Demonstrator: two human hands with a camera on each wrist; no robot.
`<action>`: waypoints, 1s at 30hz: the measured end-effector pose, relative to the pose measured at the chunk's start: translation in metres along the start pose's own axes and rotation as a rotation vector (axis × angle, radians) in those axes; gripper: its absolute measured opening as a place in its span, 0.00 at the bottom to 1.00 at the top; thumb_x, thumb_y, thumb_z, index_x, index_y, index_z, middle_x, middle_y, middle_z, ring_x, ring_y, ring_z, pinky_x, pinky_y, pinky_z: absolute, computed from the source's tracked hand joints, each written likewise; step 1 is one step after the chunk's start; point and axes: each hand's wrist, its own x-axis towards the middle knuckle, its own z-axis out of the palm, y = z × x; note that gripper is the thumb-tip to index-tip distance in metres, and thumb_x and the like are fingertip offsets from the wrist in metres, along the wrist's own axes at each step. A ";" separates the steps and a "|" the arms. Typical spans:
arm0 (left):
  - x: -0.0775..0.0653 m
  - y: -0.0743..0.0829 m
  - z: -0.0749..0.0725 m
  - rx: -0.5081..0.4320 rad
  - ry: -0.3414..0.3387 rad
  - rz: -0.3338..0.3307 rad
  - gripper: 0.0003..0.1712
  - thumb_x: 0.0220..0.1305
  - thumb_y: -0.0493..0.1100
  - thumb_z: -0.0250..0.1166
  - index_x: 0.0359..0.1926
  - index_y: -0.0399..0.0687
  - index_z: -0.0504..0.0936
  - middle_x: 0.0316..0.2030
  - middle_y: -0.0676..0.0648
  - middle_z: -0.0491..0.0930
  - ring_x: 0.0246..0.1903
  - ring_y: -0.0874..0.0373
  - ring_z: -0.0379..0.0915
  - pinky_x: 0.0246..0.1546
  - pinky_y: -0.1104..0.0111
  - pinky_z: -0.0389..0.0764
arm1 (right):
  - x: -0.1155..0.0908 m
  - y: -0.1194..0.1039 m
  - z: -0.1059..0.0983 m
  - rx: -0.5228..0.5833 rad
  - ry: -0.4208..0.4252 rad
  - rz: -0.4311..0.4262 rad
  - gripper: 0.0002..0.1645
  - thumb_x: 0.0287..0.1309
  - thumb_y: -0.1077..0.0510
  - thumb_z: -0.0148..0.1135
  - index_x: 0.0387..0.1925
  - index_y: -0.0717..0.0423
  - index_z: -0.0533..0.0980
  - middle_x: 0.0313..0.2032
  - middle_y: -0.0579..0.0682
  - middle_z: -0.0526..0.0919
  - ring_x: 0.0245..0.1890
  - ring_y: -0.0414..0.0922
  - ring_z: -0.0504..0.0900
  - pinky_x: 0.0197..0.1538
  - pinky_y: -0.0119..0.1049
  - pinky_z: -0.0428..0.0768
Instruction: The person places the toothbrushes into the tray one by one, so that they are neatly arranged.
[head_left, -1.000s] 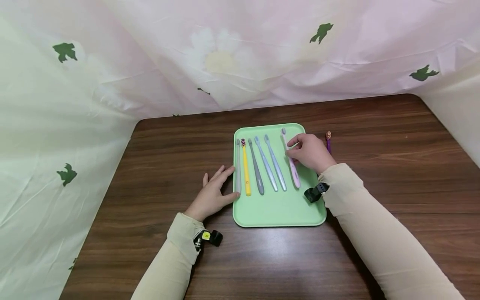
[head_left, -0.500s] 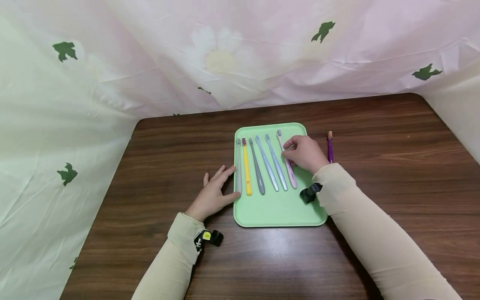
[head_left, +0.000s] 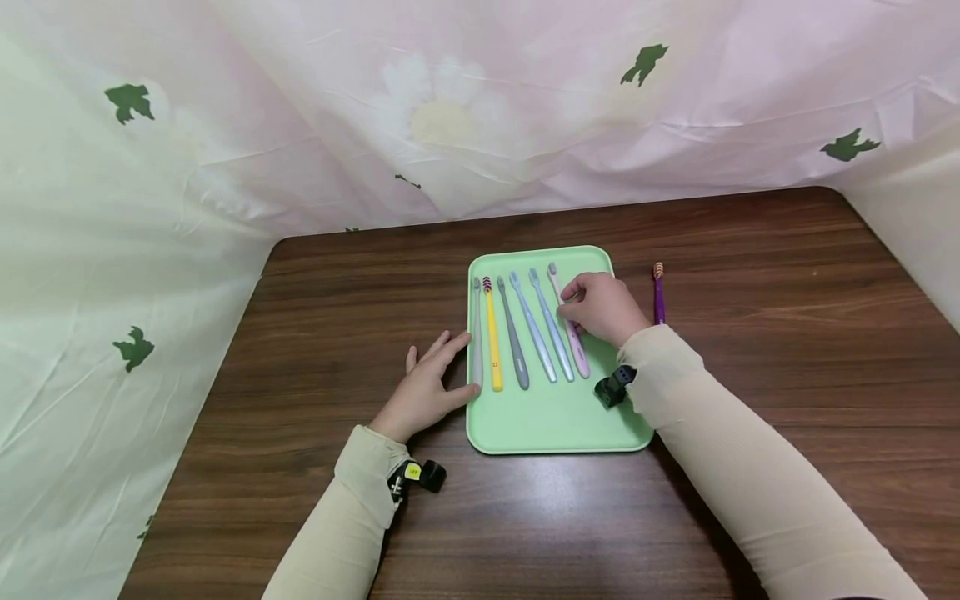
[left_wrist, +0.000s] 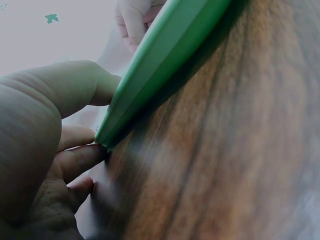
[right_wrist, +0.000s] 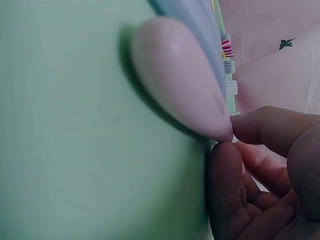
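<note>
My right hand (head_left: 606, 308) pinches a pink toothbrush (head_left: 577, 354) between thumb and fingers, close over the right part of a green tray (head_left: 558, 425). In the right wrist view the pink handle (right_wrist: 172, 75) slants up from the fingertips, its wide end toward the camera. Left of it lie two light blue toothbrushes (head_left: 556, 337), a dark grey one (head_left: 514, 342), a yellow one (head_left: 492, 342) and a light grey one (head_left: 477, 333), roughly side by side. My left hand (head_left: 423, 392) rests at the tray's left edge, fingers spread; its thumb touches the rim (left_wrist: 150, 75).
A purple toothbrush (head_left: 659, 296) lies on the brown wooden table (head_left: 345, 317) to the right of the tray, partly hidden by the right sleeve. A patterned cloth (head_left: 525, 100) hangs behind the table and along its sides.
My right hand has moved left with the pink toothbrush, bringing it nearer the light blue ones. More of the purple toothbrush shows. The left hand has stayed in place.
</note>
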 end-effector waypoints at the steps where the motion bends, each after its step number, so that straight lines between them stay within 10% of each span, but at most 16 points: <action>1: 0.000 0.000 0.000 0.001 0.000 0.000 0.45 0.64 0.49 0.71 0.77 0.49 0.61 0.74 0.51 0.61 0.77 0.56 0.42 0.72 0.46 0.23 | 0.000 0.000 0.000 -0.001 0.002 0.000 0.10 0.63 0.58 0.65 0.44 0.59 0.80 0.30 0.53 0.84 0.25 0.43 0.83 0.31 0.35 0.79; 30: 0.000 0.002 0.000 0.001 -0.003 -0.014 0.45 0.64 0.48 0.71 0.77 0.51 0.61 0.74 0.52 0.61 0.77 0.57 0.42 0.73 0.47 0.23 | -0.028 0.013 -0.031 0.029 0.043 -0.005 0.17 0.65 0.54 0.63 0.49 0.60 0.79 0.36 0.53 0.83 0.31 0.47 0.85 0.36 0.39 0.79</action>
